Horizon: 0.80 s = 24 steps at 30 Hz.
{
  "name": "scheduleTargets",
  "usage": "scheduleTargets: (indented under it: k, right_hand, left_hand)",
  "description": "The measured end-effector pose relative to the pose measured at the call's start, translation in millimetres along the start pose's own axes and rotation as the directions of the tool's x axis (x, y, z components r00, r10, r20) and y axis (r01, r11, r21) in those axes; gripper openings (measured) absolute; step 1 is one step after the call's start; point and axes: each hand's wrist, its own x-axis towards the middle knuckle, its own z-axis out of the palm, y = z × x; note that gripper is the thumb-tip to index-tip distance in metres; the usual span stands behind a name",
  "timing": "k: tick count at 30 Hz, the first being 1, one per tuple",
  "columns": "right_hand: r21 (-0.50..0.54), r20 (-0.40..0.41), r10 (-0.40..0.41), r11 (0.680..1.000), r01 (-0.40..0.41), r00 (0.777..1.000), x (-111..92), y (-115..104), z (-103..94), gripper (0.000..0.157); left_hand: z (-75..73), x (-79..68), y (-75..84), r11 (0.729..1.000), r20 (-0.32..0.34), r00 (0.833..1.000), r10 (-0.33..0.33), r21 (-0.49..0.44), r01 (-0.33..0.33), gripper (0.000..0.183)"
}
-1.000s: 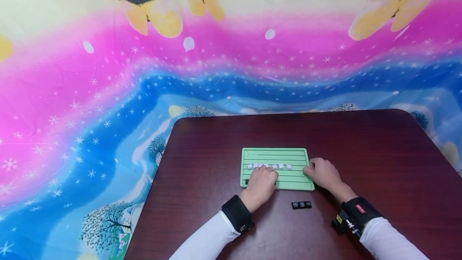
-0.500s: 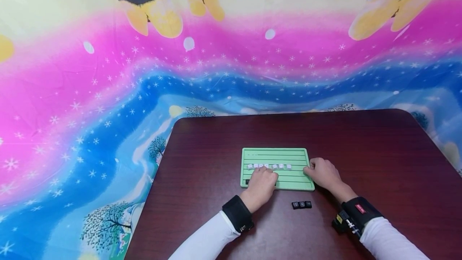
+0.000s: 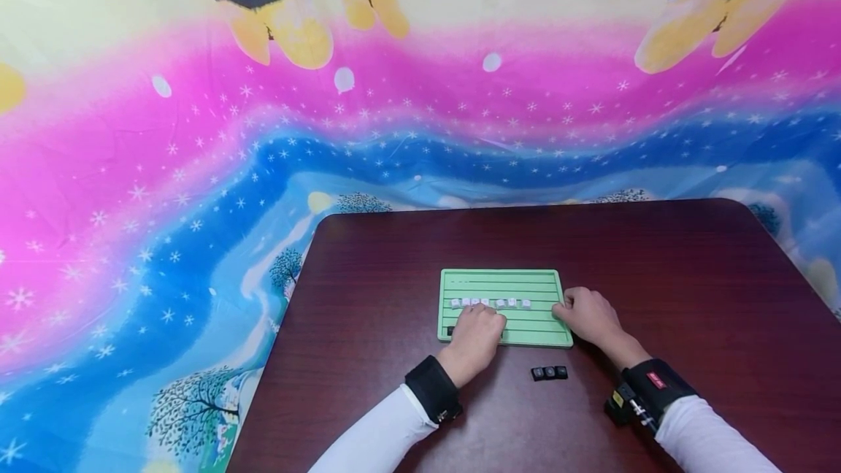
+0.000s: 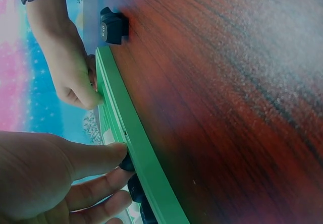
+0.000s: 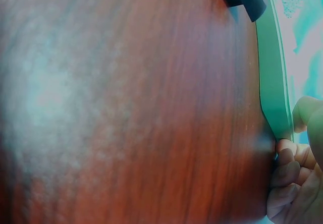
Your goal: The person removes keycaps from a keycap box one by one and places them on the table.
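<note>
A green ridged tray [image 3: 525, 276] lies on the table, with white keycaps [image 3: 512, 302] in a row across its middle. My left hand [image 3: 477, 336] is over the near part of the tray; in the left wrist view its thumb and forefinger pinch a black keycap [image 4: 127, 163] just inside the rim. More black keycaps [image 4: 135, 188] sit beside it along that edge, partly hidden by the fingers. My right hand [image 3: 589, 318] grips the tray's right edge, thumb on top and the other fingers curled at the outside in the right wrist view.
Three black keycaps [image 3: 549, 373] stand side by side on the dark wooden table [image 3: 368, 276] in front of the tray. One black keycap [image 3: 450, 331] shows at the tray's near left corner. A patterned cloth [image 3: 420, 108] hangs behind the table.
</note>
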Motion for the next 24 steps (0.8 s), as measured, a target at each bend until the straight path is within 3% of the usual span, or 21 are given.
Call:
scheduleTargets:
  k: [24]
  right_hand:
    - [0.002,0.0,-0.004,1.0,0.004,1.0,0.5,0.5,0.2,0.036]
  left_hand:
    - [-0.7,1.7,2.8,1.0,-0.025,1.0,-0.006,0.018,0.006,0.011]
